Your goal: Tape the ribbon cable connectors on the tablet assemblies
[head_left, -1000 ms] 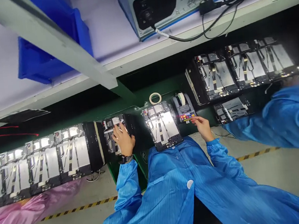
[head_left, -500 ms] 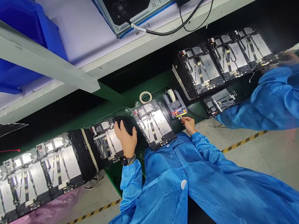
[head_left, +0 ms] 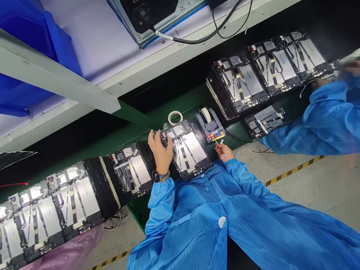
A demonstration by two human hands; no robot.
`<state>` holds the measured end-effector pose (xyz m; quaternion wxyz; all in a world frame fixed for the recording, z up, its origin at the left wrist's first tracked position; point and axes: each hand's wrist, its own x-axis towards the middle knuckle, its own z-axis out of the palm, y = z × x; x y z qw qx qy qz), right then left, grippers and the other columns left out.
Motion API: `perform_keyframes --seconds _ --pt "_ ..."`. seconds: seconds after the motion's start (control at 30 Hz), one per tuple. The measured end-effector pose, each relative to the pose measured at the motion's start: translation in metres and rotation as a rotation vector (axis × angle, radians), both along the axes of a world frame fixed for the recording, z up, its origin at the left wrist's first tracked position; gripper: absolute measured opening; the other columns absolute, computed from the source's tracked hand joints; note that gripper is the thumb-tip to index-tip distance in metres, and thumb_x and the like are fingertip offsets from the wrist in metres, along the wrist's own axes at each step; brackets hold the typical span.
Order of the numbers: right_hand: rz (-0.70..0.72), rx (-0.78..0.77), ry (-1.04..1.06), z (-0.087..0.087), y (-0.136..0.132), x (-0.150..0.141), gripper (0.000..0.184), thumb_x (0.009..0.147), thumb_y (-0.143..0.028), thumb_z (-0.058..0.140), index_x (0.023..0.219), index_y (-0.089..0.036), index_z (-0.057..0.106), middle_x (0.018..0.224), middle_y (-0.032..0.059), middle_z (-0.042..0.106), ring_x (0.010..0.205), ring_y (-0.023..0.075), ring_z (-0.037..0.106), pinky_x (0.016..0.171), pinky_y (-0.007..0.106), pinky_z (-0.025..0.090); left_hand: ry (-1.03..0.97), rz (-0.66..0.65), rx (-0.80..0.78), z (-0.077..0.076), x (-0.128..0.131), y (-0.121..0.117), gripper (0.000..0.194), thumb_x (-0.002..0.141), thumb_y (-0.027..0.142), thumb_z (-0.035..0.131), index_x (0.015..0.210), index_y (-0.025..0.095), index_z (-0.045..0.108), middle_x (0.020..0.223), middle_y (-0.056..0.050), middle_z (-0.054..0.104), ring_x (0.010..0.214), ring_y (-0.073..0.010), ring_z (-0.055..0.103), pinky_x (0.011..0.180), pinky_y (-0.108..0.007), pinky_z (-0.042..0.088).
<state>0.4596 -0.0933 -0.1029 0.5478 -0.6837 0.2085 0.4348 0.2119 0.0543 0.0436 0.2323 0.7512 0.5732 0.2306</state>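
An opened tablet assembly (head_left: 188,151), with a silvery metal face, a dark frame and several thin dark strips, lies in front of my body. My left hand (head_left: 162,154) is at its upper left edge, fingers apart, the thumb close to the frame. Whether it grips the edge I cannot tell. Below the front of the tape dispenser (head_left: 211,127), my right hand (head_left: 224,152) is closed in a pinch on a short pale strip of tape (head_left: 222,141). Another opened tablet assembly (head_left: 132,170) lies left of my left hand.
A tape roll (head_left: 175,117) lies behind the assembly. Stacks of similar units stand at left (head_left: 73,195) and right (head_left: 242,84). A single unit (head_left: 266,121) lies near a co-worker's blue sleeve (head_left: 315,124). Overhead are a shelf edge (head_left: 147,73), a computer case (head_left: 152,8) and cables.
My left hand has moved right, from the left-hand tablet assembly to the edge of the middle one. My right hand has drawn slightly down and away from the dispenser with a tape strip.
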Motion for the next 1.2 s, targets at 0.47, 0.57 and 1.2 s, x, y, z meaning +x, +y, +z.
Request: perform_keyframes --seconds 0.47,0.57,1.2 --pt "0.599 0.440 -0.816 0.114 0.049 -0.003 0.061 0.087 -0.043 0.073 0.140 -0.025 0.050 0.109 0.0057 0.067 0.089 0.0187 0.066 0.085 0.034 0.058 0.369 -0.197 -0.144 0.018 0.102 0.015 0.074 0.096 0.046 0.061 0.159 0.014 0.040 0.168 -0.021 0.039 0.160 -0.0366 0.027 0.132 -0.063 0.010" --pt "0.811 0.527 -0.925 0.120 0.094 0.001 0.070 0.086 -0.036 0.073 0.150 -0.024 0.045 0.122 0.0096 0.063 0.096 0.0212 0.064 0.085 0.036 0.057 0.388 -0.160 -0.234 0.013 0.090 0.021 0.075 0.095 0.048 0.061 0.160 0.017 0.039 0.166 -0.020 0.042 0.159 -0.0365 0.028 0.131 -0.066 0.009" --pt "1.427 0.631 -0.944 0.150 0.168 0.033 0.082 0.088 -0.018 0.064 0.164 -0.021 0.033 0.099 0.0028 0.067 0.081 0.0184 0.062 0.084 0.035 0.054 0.379 -0.209 -0.433 0.021 0.071 0.059 0.052 0.090 0.051 0.071 0.136 0.028 0.064 0.142 -0.012 0.069 0.137 -0.0363 0.056 0.118 -0.055 0.031"
